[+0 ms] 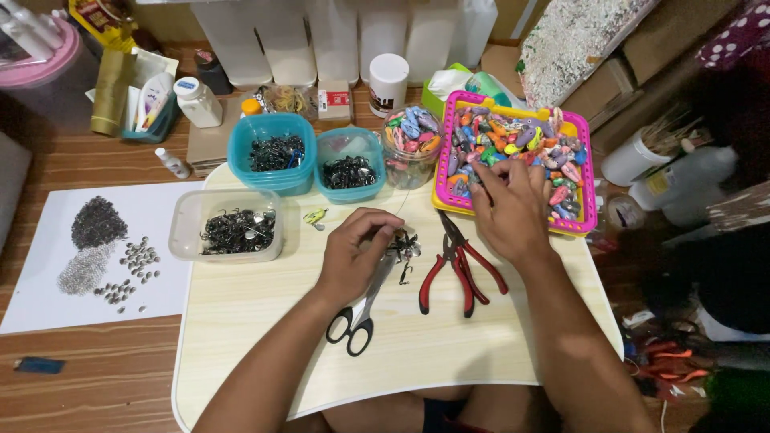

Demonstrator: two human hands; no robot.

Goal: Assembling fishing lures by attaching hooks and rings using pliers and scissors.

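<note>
A pale wooden lap table (265, 321) sits over the person's legs on a brown plank floor, with boxes and bottles crowding the far side. Near the table's front edge lie black-handled scissors (357, 325), blades pointing away. Just right of them, at the middle of the table, rest red-handled pliers (457, 269). The left hand (353, 252) is curled, its fingertips pinching a small cluster of metal hooks and spinner blades (403, 247) just beside the scissor blades. The right hand (509, 208) reaches further out, its spread fingers dipping into the near edge of a pink and yellow basket (589, 216) at the far right corner, which is heaped with small colourful lure bodies (521, 136); whether it holds one I cannot tell. Toward the far left corner stands a clear tub of dark metal parts (228, 228). Beyond it, along the far edge, two teal tubs (277, 152) hold more dark parts beside a clear jar of coloured lures (411, 144).
</note>
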